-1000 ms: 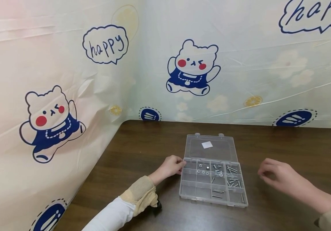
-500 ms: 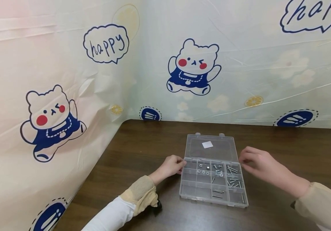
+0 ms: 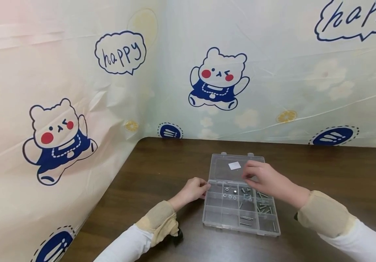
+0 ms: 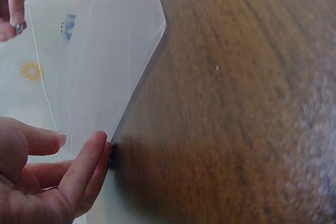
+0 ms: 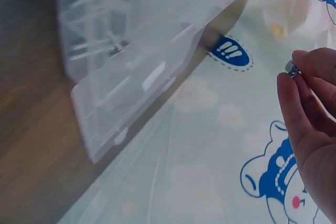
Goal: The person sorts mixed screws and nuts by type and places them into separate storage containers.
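A clear plastic compartment box point(image 3: 213, 214) lies with its lid folded back on the wooden table. My left hand point(image 3: 192, 189) grips the box's left side near the hinge; in the left wrist view its fingers point(image 4: 86, 166) meet the wall's edge. Over the lid and the back compartments hovers my right hand point(image 3: 266, 178), pinching a small shiny metal nut point(image 5: 292, 68) between thumb and fingertips. Nuts point(image 3: 230, 197) sit in the second column from the left. Short bolts point(image 3: 245, 190) lie in the third column, and longer screws point(image 3: 264, 209) in the rightmost.
The lid point(image 3: 218, 169) lies flat behind the box and has a white label point(image 3: 234, 166) on it. Brown tabletop point(image 3: 161, 163) surrounds the box. A printed cloth with bears point(image 3: 218, 78) hangs behind and to the left of the table.
My right hand has moved left from the table at the right to above the box, carrying the nut. The left hand and the box have stayed in place.
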`<state>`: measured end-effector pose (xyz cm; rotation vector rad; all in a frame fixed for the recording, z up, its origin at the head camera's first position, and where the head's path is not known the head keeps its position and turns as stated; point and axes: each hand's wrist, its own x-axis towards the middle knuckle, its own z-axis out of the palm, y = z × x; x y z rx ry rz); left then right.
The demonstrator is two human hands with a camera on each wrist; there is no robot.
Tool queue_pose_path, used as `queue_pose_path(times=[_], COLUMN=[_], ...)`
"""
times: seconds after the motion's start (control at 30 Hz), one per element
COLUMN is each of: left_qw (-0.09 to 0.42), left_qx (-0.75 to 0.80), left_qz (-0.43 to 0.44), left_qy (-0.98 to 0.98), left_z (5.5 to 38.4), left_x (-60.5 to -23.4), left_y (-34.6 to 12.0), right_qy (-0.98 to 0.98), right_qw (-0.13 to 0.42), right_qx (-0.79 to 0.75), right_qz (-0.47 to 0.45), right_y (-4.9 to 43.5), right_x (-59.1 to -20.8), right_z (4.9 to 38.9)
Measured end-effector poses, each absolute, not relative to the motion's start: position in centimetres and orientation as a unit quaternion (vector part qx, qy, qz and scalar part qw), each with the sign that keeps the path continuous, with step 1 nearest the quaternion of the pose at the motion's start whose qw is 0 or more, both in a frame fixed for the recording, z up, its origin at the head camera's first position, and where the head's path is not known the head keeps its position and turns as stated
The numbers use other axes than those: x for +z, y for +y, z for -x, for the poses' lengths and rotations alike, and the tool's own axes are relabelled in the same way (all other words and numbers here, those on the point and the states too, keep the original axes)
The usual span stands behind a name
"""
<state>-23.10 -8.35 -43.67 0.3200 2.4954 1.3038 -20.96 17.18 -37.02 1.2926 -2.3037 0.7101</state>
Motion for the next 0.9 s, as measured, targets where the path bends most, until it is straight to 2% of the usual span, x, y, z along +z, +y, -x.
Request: queue_pose_path(times=[0.3, 0.47, 0.67, 0.9], left_qw=[0.152, 0.153, 0.157, 0.155], left_qx=[0.454, 0.455, 0.45, 0.453], left_qz=[-0.113, -0.115, -0.115, -0.117], left_qy=[0.871, 0.87, 0.871, 0.87], left_z=[23.1, 23.0, 22.9, 22.8], left_x=[-43.6, -43.3, -43.3, -43.3], left_y=[-8.4, -8.3, -8.2, -8.0], right_qy=[-0.865, -0.872, -0.876, -0.889], right_qw=[0.082, 0.041, 0.015, 0.019], right_qx=[0.228, 0.211, 0.195, 0.188], right_qz=[-0.44, -0.439, -0.441, -0.418], right_y=[14.9, 14.0, 13.5, 13.9], right_x=[-37.3, -38.1, -38.8, -38.5], right_z=[21.9, 22.5, 22.8, 22.5])
